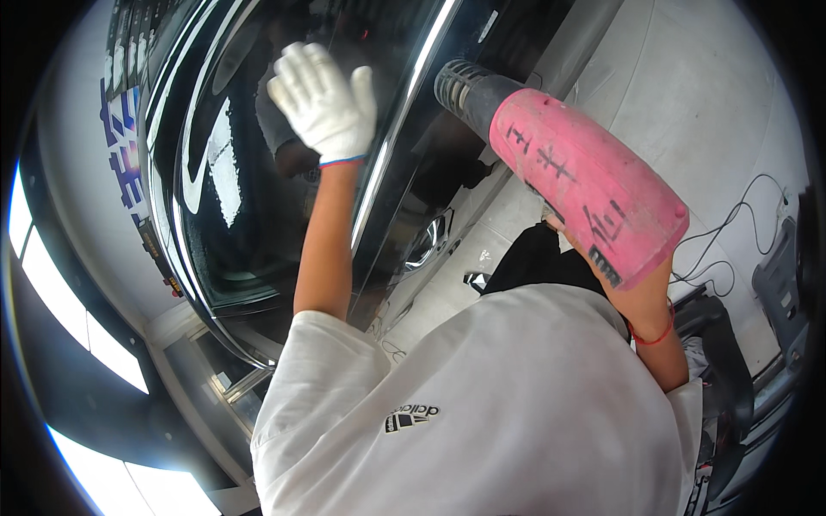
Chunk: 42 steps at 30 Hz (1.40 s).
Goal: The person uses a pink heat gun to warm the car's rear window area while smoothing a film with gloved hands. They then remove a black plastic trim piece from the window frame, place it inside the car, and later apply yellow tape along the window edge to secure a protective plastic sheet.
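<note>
My left hand [323, 107], in a white knit glove with a red and blue cuff, is raised with its palm flat against or just over the dark car window [249, 232]; contact is hard to tell. Its fingers are straight and the thumb stands apart. My bare right hand [638, 301] grips a pink heat gun [594, 185] with black handwritten marks; its body hides most of my fingers. The gun's dark slotted nozzle [456, 84] points up and left toward the car, near the chrome trim strip [400, 120] under the glass.
The glossy black car door [413, 189] has a chrome handle [428, 241]. A thin black cable [740, 206] loops over the pale tiled floor [688, 86] at right. Dark plastic furniture [779, 279] stands at the right edge. Bright ceiling lights [77, 318] show at left.
</note>
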Tool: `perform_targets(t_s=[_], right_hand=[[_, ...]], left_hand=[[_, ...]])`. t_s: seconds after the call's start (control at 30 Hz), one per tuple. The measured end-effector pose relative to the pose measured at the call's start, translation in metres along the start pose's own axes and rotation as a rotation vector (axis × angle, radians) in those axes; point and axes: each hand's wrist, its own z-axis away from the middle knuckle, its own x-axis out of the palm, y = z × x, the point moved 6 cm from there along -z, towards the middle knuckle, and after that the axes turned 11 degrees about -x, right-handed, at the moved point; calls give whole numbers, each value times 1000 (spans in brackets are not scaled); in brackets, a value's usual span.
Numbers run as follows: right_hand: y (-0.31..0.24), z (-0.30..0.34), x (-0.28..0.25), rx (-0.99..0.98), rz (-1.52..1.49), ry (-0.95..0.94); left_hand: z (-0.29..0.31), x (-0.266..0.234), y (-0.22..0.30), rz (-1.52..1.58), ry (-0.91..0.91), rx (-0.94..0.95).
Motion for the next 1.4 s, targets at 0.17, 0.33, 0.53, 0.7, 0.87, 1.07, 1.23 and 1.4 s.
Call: perform_targets(t_s=[0.17, 0.33, 0.53, 0.7, 0.87, 1.07, 1.23, 1.4], right_hand=[[9, 2, -11, -24, -37, 29], [23, 14, -4, 88, -369, 251], [18, -5, -17, -72, -120, 183], [34, 29, -35, -88, 39, 266], [41, 35, -49, -4, 78, 67], [69, 51, -67, 322, -13, 253], [81, 76, -78, 383, -72, 382], [79, 73, -71, 424, -61, 192]], left_hand=[[28, 26, 76, 355, -294, 230], [-13, -5, -11, 359, 7, -65], [-38, 31, 76, 110, -16, 265], [-16, 11, 77, 391, -284, 305], [-73, 19, 53, 34, 65, 189], [-62, 35, 152, 563, -253, 358], [7, -25, 106, 676, -518, 335], [35, -1, 11, 72, -213, -65]])
